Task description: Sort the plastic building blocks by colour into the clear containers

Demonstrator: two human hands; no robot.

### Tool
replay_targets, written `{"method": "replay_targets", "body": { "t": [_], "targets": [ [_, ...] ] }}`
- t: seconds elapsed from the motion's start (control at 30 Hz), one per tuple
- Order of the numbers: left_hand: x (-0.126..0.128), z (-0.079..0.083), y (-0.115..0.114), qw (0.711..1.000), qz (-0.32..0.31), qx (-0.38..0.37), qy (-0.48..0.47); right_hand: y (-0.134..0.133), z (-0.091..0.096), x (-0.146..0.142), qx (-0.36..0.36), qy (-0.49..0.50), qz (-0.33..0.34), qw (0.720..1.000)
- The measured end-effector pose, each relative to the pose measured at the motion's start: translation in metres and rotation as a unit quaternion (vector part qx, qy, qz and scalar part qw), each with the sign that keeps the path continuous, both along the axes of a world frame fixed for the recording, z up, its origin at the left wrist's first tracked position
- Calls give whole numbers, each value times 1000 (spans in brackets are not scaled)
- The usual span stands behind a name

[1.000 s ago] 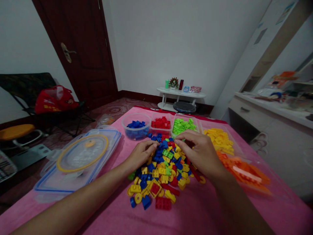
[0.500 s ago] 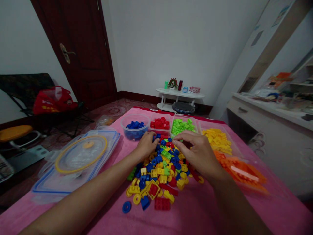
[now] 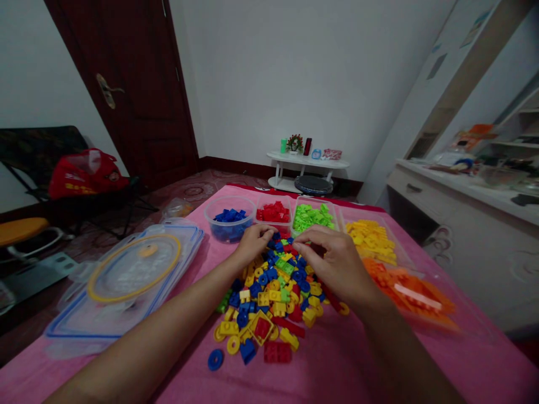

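A heap of mixed plastic building pieces [image 3: 273, 297], blue, yellow, red and green, lies on the pink tablecloth [image 3: 345, 365]. My left hand [image 3: 252, 244] rests on the far left edge of the heap, fingers curled over small pieces. My right hand [image 3: 337, 264] hovers over the heap's far right side, its thumb and fingers pinched together near green pieces; what they hold is hidden. Behind the heap stand a round tub of blue pieces [image 3: 229, 219], a box of red pieces [image 3: 273, 213], a box of green pieces [image 3: 314, 216] and a box of yellow pieces [image 3: 370, 235].
An orange-filled container [image 3: 412, 294] lies at the right. Clear lids with blue and yellow rims [image 3: 130, 275] are stacked at the left of the table. Beyond are a dark door, a chair with a red bag [image 3: 84, 174], a small white table and a white counter.
Both hands have moved a little further away along the heap toward the boxes. A blue round piece now lies apart at the heap's near left.
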State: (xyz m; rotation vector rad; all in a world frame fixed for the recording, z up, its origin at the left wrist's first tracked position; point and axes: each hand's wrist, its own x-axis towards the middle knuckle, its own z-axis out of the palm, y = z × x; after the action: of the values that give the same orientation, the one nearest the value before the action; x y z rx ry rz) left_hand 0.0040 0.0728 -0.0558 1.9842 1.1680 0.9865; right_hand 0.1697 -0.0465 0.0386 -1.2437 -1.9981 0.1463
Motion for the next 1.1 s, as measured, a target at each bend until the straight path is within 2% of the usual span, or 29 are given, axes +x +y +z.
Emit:
{"method": "replay_targets", "body": {
  "t": [0.07,0.13,0.27,0.4,0.53,0.63,0.7,0.8,0.97,1.1],
  "targets": [
    [-3,3,1,999,-9,-14,-31,0,-1,0,-4,-1,-2,1000],
    [-6,3,2,1000,-5,2,-20,1,-2,0,-10,-2,-5,1000],
    [-14,-4,2,994,9,58,90,6,-9,1,-22,-10,-21,999],
    [-20,-8,-2,984,-36,57,162,14,-25,5,-58,-47,-51,996],
    [-24,-4,-4,983,-83,35,158,18,-48,3,-96,-105,-26,990],
    [-27,0,-4,987,-82,21,136,19,-62,-2,-116,-139,14,983],
    [-27,3,-4,989,-71,19,127,20,-67,-6,-122,-152,15,981],
    [-28,7,-5,990,-54,28,127,21,-66,-8,-124,-160,-11,979],
    [-30,11,-6,987,-63,-2,149,17,-47,-5,-122,-172,-20,977],
    [-30,13,-5,995,-35,-46,79,17,-41,-7,-107,-155,-24,982]
  ]
}}
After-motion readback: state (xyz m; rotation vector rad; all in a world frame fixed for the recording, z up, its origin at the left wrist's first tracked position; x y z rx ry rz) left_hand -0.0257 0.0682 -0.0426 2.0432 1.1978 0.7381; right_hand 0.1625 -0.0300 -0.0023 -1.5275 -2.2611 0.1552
